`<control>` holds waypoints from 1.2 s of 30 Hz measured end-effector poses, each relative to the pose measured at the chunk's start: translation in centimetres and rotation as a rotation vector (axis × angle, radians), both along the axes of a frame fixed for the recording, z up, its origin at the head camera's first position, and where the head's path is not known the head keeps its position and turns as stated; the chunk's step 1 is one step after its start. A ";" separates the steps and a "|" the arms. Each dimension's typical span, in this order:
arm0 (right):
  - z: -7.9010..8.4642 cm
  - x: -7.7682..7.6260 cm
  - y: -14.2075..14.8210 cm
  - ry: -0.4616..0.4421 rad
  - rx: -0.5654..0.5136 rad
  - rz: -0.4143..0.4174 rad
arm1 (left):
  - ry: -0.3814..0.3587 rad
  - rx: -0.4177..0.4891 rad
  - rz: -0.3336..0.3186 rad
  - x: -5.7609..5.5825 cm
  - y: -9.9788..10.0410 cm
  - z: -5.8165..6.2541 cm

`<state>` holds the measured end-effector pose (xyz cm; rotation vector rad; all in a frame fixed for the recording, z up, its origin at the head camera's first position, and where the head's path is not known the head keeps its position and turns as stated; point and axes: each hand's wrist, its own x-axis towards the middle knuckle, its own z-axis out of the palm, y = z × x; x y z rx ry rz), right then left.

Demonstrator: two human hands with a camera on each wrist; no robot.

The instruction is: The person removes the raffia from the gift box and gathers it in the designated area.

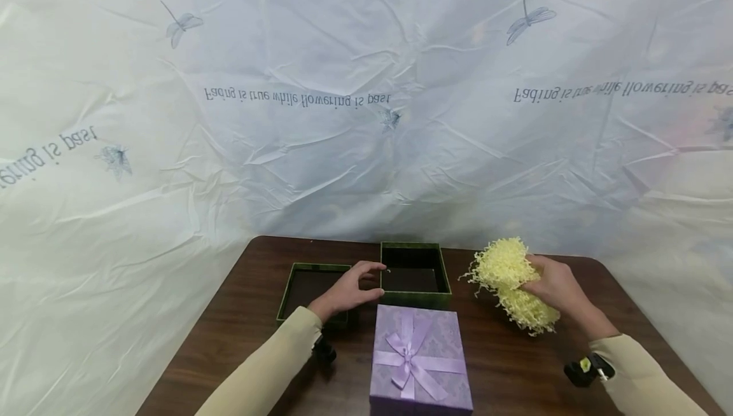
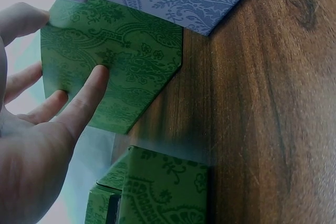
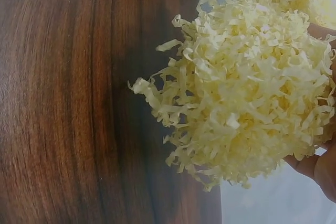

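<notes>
In the head view my right hand (image 1: 552,281) grips a large clump of pale yellow shredded paper (image 1: 504,266), held over the right part of the table. The clump bulges out on both sides of the fingers and fills much of the right wrist view (image 3: 252,93). My left hand (image 1: 350,287) is at the left side of an uncovered green box (image 1: 420,299) with a dark inside. Its fingers (image 2: 86,95) are extended against the box's patterned wall, as the left wrist view shows.
A shallow green-rimmed lid (image 1: 306,289) lies hollow side up under the left forearm. Nearest me stands a purple gift box (image 1: 446,333) with a ribbon bow, just in front of the green box. A white printed sheet (image 1: 355,168) hangs behind the brown wooden table (image 1: 217,333).
</notes>
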<state>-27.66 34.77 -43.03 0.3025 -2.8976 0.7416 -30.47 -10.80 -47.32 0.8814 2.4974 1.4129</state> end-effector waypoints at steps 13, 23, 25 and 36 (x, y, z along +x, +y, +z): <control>-0.6 -0.4 0.7 -0.024 0.015 -0.012 | -0.004 0.012 0.002 0.0 0.0 0.1; -1.1 -0.4 1.5 -0.042 0.018 -0.008 | -0.006 0.010 0.000 0.0 0.0 0.1; -1.2 -0.4 1.6 -0.032 0.022 -0.005 | -0.008 0.013 0.001 0.0 0.0 0.1; -1.4 -0.2 1.4 -0.057 0.032 0.006 | -0.005 0.011 0.006 0.0 0.0 0.1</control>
